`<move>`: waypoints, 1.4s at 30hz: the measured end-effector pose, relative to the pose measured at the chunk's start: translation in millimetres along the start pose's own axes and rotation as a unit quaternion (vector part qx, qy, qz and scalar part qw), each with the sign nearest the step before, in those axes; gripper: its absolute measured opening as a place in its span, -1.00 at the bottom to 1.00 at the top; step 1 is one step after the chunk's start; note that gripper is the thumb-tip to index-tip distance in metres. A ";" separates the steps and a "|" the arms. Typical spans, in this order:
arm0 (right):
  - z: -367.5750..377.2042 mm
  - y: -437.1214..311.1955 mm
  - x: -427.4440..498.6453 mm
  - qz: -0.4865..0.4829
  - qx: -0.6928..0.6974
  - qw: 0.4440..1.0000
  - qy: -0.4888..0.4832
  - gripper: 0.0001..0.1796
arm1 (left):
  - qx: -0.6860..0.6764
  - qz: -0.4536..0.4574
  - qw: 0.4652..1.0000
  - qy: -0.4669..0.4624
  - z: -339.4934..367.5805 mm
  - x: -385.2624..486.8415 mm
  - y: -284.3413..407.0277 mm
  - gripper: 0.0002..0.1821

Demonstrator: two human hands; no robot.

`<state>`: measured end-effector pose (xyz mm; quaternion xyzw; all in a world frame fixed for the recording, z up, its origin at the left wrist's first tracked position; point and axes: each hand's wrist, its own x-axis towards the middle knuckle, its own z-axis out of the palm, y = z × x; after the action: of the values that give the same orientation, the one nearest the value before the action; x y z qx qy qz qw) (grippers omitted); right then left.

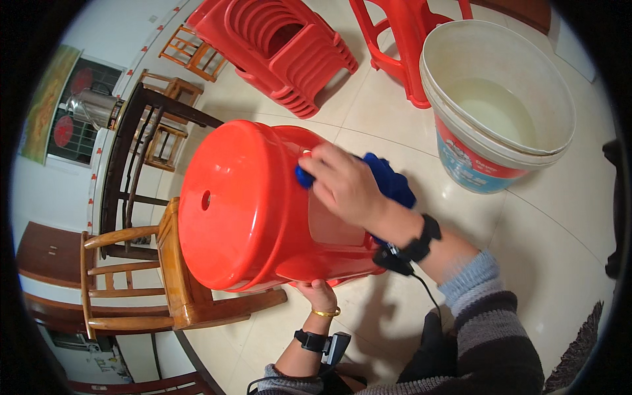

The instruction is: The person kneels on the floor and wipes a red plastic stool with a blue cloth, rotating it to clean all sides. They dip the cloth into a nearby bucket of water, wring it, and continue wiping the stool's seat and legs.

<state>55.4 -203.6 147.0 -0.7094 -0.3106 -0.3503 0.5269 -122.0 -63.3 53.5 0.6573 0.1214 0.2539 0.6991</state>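
A glossy red plastic stool (222, 173) is tilted before me, its round seat with a small central hole facing left. My left hand (318, 297) grips its lower side; the thumb shows and the other fingers are hidden behind the plastic. On the upper side, my right hand (345, 185) presses a blue cloth (390, 180) against the stool just beyond the seat rim. One bunched bit of cloth pokes out at the fingertips, and the rest hangs behind the hand. Slight blur covers the right hand. Each wrist wears a black strap with a small device.
A white bucket (498, 143) of cloudy liquid stands at the right. Beyond are stacked red plastic chairs (286, 54) and another piece of red plastic furniture (407, 64). A wooden chair (173, 266) sits close at the left, near a dark table (131, 148). Cables trail from the wrist devices.
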 end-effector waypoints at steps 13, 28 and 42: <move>12.0 0.5 26.7 0.444 0.342 0.828 -0.013 -0.87 | 0.011 0.005 1.000 0.009 4.2 -1.8 2.2 -0.04; 25.2 14.3 31.1 0.446 0.431 0.784 0.017 -0.90 | 0.039 0.034 0.998 0.037 15.3 -1.1 9.4 -0.19; 25.2 -5.5 30.3 0.528 0.496 0.688 0.032 -0.93 | 0.051 0.039 0.996 0.055 13.8 -1.2 3.5 -0.18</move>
<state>72.3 -175.7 169.8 -0.3799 0.0040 0.1691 0.9094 -116.8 -75.7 58.2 0.6816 0.1472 0.3103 0.6461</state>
